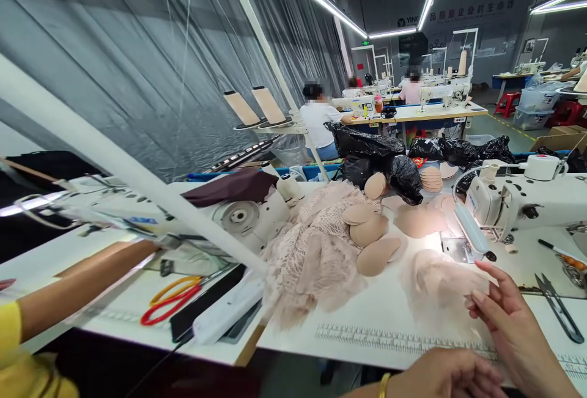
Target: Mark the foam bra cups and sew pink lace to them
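My right hand (509, 315) is raised over the table at the right. Its thumb and a finger are pinched at the edge of a sheer beige fabric piece (435, 279), and the index finger points out. The fabric lies in front of a white sewing machine (518, 199), under its lit lamp. Low at the bottom edge, my left hand (458, 373) wears a gold bracelet; its fingers are blurred and partly cut off. Left of the sheer piece are several beige bra cups (369, 230) and a heap of beige lace (307, 251).
Thread snips (559, 309) lie at the far right. A printed ruler (389, 340) runs along the table's front. Left, a co-worker's arm (92, 282) reaches past another machine (247, 214), near red- and orange-handled scissors (172, 300). Black plastic bags (367, 147) stand behind the cups.
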`<state>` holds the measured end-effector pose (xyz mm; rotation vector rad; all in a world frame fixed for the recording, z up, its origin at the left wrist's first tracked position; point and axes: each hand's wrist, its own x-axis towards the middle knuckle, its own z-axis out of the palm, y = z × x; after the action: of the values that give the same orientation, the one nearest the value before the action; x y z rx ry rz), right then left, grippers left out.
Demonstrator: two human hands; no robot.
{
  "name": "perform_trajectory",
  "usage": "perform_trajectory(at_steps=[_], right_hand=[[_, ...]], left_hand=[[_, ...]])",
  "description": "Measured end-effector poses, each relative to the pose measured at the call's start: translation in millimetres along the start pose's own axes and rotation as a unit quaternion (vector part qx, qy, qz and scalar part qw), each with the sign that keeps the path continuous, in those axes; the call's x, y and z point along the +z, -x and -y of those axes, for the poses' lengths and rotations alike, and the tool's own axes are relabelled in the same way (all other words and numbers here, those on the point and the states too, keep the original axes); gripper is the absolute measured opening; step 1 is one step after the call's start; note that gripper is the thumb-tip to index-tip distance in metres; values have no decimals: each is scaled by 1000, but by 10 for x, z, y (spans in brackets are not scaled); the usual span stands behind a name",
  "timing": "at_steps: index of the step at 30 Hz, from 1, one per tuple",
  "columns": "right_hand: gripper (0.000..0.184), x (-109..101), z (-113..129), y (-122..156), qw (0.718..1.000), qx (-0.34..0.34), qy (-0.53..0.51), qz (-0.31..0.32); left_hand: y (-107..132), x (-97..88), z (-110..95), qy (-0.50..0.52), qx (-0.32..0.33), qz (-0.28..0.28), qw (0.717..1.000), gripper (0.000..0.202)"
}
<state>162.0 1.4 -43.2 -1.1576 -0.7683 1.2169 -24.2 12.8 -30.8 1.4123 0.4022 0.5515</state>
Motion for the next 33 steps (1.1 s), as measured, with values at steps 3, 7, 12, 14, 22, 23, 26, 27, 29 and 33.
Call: perform_trajectory(at_steps=[3, 7, 12, 14, 22, 23, 26, 27, 29, 33], right_hand=[[66, 38, -204, 356, 997, -29, 10, -73], [61, -68, -339, 635, 993, -51, 79, -74], [67, -243, -184, 411, 998, -12, 37, -42], [72, -245, -145, 333, 997, 10, -14, -70], [77, -198, -250, 361, 994, 25, -71, -85], [77, -207, -251, 357, 994, 27, -72, -82], [78, -215, -232, 349, 994, 34, -73, -69], [78, -208, -221, 352, 995, 35, -73, -65], [78, -181, -199, 365, 996, 31, -66, -59], [73, -113, -165, 386, 997, 10, -42, -65]], left_hand=[[-57, 190, 42, 231, -12, -167, 959, 67], [-236, 140, -158, 358, 33, -334, 872, 45], [-243, 159, -202, 386, 12, -291, 875, 45], [-232, 183, -140, 442, -32, -303, 844, 37], [-293, 254, -150, 455, -9, -323, 830, 41], [-304, 265, -163, 444, -6, -329, 834, 41], [-328, 286, -180, 422, -1, -330, 845, 44], [-333, 286, -180, 416, 0, -328, 848, 45], [-339, 275, -177, 410, 2, -325, 852, 47], [-352, 246, -183, 421, -6, -327, 846, 43]])
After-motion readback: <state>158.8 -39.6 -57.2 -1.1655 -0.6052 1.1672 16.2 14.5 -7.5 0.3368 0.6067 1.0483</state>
